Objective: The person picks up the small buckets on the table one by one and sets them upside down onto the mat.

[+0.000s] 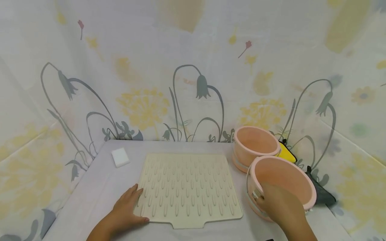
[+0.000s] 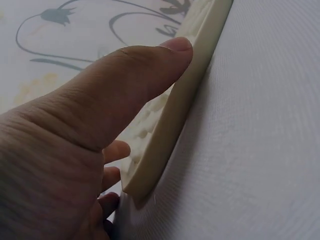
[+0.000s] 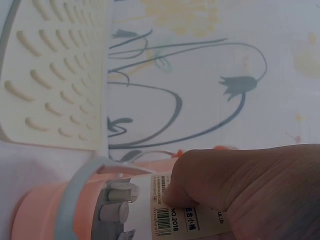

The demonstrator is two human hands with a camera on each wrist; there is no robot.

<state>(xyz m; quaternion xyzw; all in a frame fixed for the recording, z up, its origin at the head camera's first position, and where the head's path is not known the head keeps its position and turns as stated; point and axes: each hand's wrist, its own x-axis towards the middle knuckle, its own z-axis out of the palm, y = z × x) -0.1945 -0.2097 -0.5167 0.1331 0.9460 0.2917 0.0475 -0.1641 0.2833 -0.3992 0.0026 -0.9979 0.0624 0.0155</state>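
A cream washboard (image 1: 187, 187) with rows of raised oblong ridges lies flat on the table. My left hand (image 1: 126, 207) touches its near left corner, the fingers along the left side and the thumb (image 2: 150, 70) straight against the near edge. To the right, a pink bucket (image 1: 289, 175) with a wire handle stands upright. My right hand (image 1: 280, 207) grips its near rim. In the right wrist view, the thumb presses a paper label (image 3: 161, 200) on the bucket's outside; the other fingers are hidden.
Behind the gripped bucket stands a second pink bucket (image 1: 241, 152). Farther right lie a yellow item with black trim (image 1: 287, 154) and a dark grey one (image 1: 321, 190). A white rectangular block (image 1: 120, 157) is at the back left. Flower-printed curtains (image 1: 144, 67) surround the table.
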